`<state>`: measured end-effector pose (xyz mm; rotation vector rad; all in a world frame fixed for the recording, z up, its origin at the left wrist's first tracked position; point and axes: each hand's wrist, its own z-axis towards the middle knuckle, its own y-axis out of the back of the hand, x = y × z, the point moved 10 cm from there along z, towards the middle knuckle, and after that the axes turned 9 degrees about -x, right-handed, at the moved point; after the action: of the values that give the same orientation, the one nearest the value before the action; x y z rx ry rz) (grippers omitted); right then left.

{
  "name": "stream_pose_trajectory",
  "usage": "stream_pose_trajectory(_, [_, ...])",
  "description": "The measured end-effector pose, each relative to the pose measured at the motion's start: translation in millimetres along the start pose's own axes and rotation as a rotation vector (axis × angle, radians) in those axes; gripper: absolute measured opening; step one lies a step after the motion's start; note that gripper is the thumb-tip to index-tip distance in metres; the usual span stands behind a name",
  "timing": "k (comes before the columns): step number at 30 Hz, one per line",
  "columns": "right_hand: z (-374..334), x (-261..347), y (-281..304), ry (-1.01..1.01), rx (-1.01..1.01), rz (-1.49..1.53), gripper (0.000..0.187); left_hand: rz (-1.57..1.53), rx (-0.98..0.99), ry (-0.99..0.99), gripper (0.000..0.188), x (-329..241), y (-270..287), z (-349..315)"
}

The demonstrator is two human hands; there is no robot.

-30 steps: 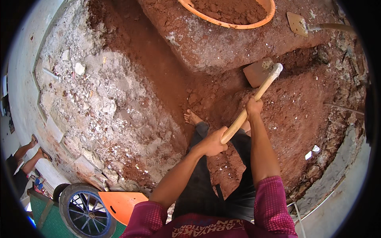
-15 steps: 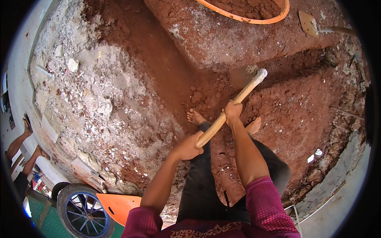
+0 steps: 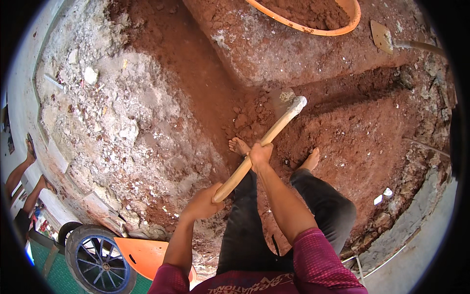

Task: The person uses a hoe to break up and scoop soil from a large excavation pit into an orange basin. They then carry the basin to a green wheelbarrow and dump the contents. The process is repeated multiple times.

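Observation:
A hoe with a pale wooden handle (image 3: 241, 172) slants across the middle, its far end up and to the right. My left hand (image 3: 202, 202) is closed round the butt of the handle. Farther up, near its middle, my right hand (image 3: 261, 154) wraps round the same handle. The hoe's head, caked with pale dirt, is at the far end; its blade (image 3: 277, 99) lies low against loose red soil (image 3: 247, 120) where two trenches meet. Part of the blade blends into the soil. My bare feet stand on either side of the handle.
An orange tub of red soil (image 3: 359, 17) sits on the raised bank ahead. A shovel (image 3: 382, 37) lies to its right. Pale rubble (image 3: 129, 130) heaps on the left. Behind it are a spoked wheel (image 3: 104, 267), an orange basin (image 3: 147, 252) and another person's legs (image 3: 19, 171).
Both hands have drawn the hoe leftward and a little toward me, and its head has shifted left over the soil. My grip on the handle stays the same.

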<state>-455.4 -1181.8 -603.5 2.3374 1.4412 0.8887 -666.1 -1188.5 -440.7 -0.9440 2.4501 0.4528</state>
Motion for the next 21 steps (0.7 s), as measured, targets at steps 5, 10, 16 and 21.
stream_pose_trajectory(5, [-51.0,-41.4,-45.5,-0.101,0.172,0.02,0.035,0.074,-0.081,0.057,0.044,32.4,19.7,-44.1])
stream_pose_trajectory(10, [-104.4,-78.6,-51.9,-0.032,0.299,-0.014,0.033,-0.03,-0.152,0.177,0.043,93.3,1.8,-100.0])
stream_pose_trajectory(16, [-100.5,-75.9,-5.2,-0.044,0.253,0.05,0.03,-0.116,-0.143,0.143,0.038,76.9,-30.4,-111.2])
stream_pose_trajectory(21, [-66.5,-65.3,10.7,-0.063,0.175,0.015,0.028,-0.141,-0.077,0.058,0.043,69.8,-37.3,-76.2])
